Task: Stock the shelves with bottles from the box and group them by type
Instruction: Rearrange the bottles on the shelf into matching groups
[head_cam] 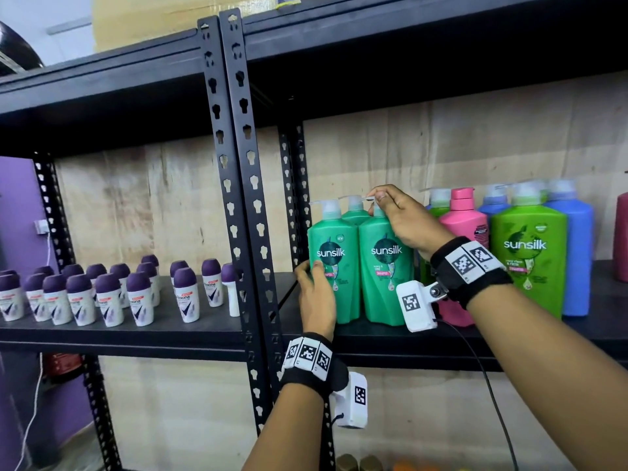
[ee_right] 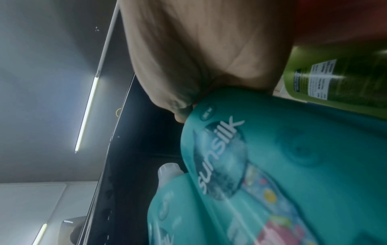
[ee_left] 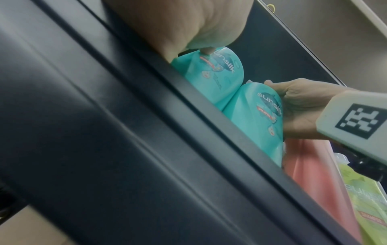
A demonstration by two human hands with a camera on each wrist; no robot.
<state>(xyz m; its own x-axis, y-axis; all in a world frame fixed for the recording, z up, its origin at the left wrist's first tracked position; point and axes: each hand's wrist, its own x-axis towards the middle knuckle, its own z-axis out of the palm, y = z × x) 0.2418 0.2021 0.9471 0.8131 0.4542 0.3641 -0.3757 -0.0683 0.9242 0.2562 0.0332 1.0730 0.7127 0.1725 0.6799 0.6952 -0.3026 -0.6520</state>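
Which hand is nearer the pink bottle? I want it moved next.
Right. The right hand grips the pump of a teal shampoo bottle just beside the pink bottle; the left hand rests on the far-side teal bottle.

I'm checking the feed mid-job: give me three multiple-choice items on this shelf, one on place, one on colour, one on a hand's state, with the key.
1. Where do the roll-on deodorants stand?
A. In the bay left of the black upright
B. Behind the pink bottle
C. On the top shelf

2. What colour are their caps?
A. White
B. Purple
C. Green

3. What is the right hand doing?
A. Hanging idle
B. Holding a blue bottle
C. Gripping the top of a teal Sunsilk bottle

Key: 1 A, they fill the left bay; 2 B, every visible cap is purple; 3 C, its fingers curl round that bottle's pump.
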